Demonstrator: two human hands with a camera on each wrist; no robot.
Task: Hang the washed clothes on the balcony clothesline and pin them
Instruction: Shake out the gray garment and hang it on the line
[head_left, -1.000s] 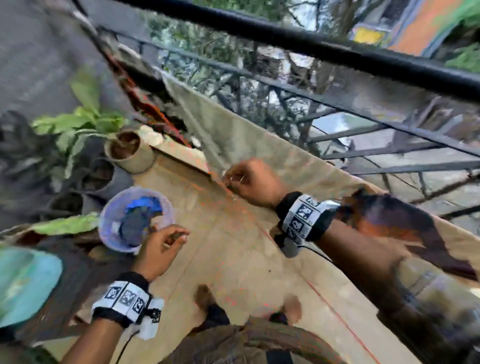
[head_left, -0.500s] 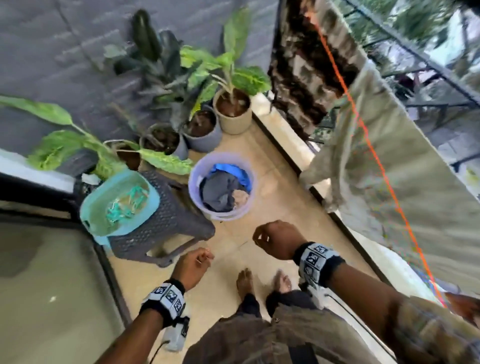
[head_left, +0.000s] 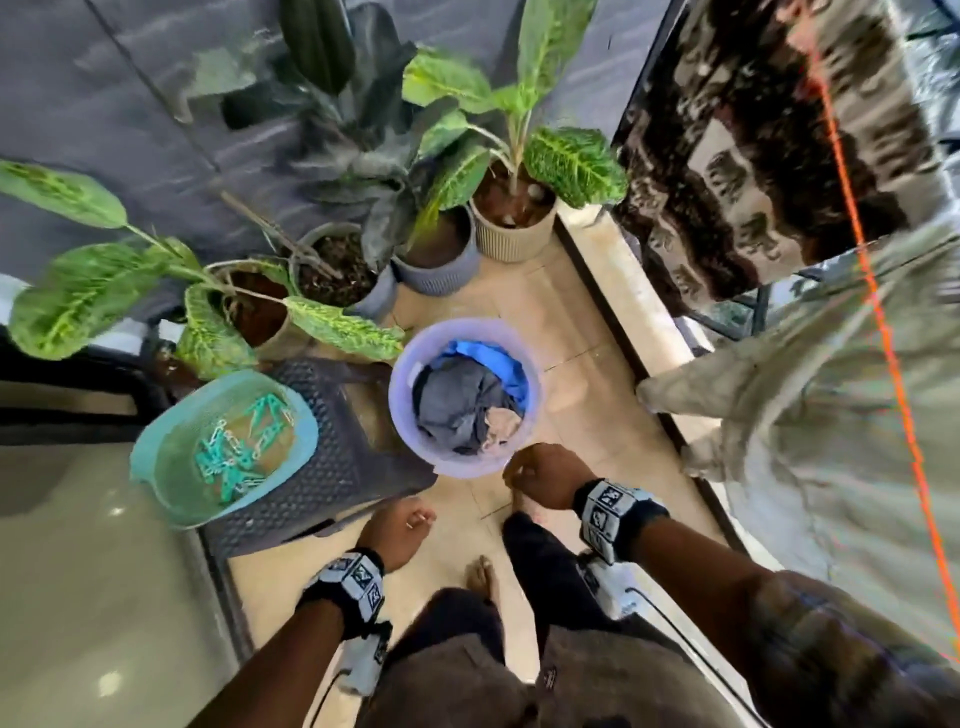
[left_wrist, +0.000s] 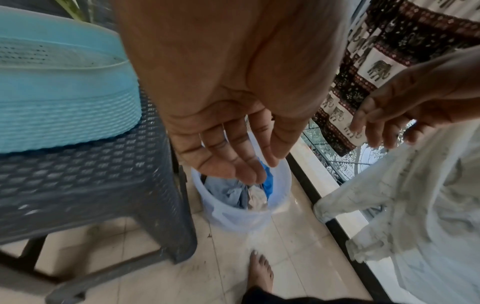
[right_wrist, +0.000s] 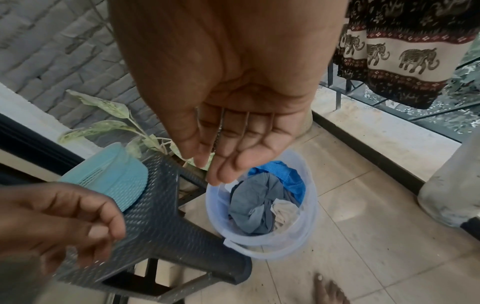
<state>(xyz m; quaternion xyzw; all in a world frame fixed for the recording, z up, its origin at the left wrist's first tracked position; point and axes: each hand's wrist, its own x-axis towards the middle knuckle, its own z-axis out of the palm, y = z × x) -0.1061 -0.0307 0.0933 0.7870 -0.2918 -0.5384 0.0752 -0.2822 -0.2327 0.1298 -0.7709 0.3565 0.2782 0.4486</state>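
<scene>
A lavender bucket (head_left: 460, 466) stands on the balcony floor with grey, blue and beige washed clothes (head_left: 457, 410) in it. My right hand (head_left: 540, 475) hangs just over the bucket's near rim, fingers relaxed and empty (right_wrist: 226, 164). My left hand (head_left: 402, 530) is lower left of it, beside the stool, loosely curled and holding nothing (left_wrist: 241, 160). An orange clothesline (head_left: 878, 312) runs along the right, with a beige cloth (head_left: 810, 395) and an elephant-print cloth (head_left: 753, 156) draped over it. A teal basket (head_left: 156, 467) holds several green clothespins (head_left: 239, 447).
The teal basket sits on a dark woven plastic stool (head_left: 337, 457) left of the bucket. Several potted plants (head_left: 514, 228) line the grey wall behind. A raised ledge and railing (head_left: 644, 322) border the right side. My bare feet (head_left: 483, 582) stand on the tiled floor.
My view has swung from the clothesline down to the floor. My right hand left the line and came down over the bucket. My left hand stays low beside the stool.
</scene>
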